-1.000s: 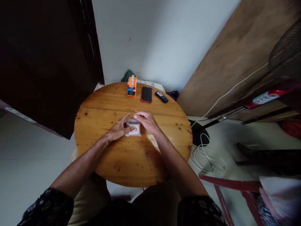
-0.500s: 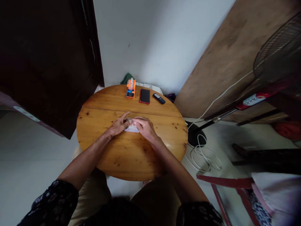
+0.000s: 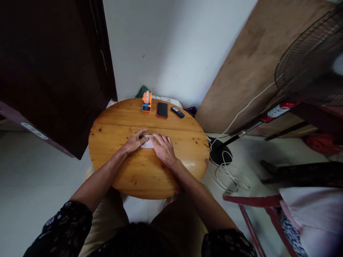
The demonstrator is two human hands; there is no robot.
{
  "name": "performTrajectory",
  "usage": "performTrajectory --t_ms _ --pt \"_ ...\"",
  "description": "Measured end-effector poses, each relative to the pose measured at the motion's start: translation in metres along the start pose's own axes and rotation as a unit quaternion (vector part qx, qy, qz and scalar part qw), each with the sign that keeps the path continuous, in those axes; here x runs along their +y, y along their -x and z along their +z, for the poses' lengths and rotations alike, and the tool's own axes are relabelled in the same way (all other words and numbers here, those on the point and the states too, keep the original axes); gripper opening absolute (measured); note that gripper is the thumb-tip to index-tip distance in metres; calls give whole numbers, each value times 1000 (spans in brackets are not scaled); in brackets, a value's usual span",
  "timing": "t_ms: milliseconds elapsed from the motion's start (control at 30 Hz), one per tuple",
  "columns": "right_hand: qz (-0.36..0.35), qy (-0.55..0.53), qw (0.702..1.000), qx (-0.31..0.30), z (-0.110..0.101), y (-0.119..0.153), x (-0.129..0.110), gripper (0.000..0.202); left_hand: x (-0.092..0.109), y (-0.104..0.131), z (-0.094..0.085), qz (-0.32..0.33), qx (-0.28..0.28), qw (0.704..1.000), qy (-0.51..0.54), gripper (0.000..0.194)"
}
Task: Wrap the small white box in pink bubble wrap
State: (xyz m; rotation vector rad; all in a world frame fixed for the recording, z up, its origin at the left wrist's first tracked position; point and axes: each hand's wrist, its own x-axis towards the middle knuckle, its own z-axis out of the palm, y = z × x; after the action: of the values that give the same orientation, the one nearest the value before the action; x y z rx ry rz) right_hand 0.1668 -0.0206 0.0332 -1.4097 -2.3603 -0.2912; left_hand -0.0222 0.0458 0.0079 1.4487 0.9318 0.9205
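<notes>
A small whitish, partly see-through flat packet (image 3: 147, 144) lies on the round wooden table (image 3: 128, 185) between my hands. My left hand (image 3: 134, 140) is at its left side, the thumb along the near face and the fingers reaching round behind, closed on its edge. Over the right end rests my right hand (image 3: 164, 147), fingers stretched out and apart, with thumb and fingertips touching the packet. The fingers hide parts of both its ends. I cannot make out what, if anything, is inside.
Along the table's far edge stand an orange and blue tape dispenser (image 3: 147, 101), a dark phone-like slab (image 3: 162, 110) with red edges and a small black handset (image 3: 177, 112). A standing fan (image 3: 302, 60), its coiled white cable (image 3: 227, 175) and a red-framed chair (image 3: 252, 201) are on the right.
My right hand has opened from a pinch at the packet's top edge, its fingers now spread at the right end. My left hand stays at the left side. The view has shifted slightly.
</notes>
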Motion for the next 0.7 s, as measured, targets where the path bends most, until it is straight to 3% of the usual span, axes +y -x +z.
performTrajectory --t_ms 200,367,533,700 --pt "52 -109 988 92 5 14 4 32 0 -1 5 -7 30 999 41 74" --pt "160 -222 942 195 15 19 21 29 2 -2 0 -1 92 991 97 59" --pt "221 -282 909 213 23 19 29 27 9 -2 -17 -50 189 966 171 41" --pt "238 -315 897 199 23 20 29 28 15 1 -27 -70 201 948 235 38"
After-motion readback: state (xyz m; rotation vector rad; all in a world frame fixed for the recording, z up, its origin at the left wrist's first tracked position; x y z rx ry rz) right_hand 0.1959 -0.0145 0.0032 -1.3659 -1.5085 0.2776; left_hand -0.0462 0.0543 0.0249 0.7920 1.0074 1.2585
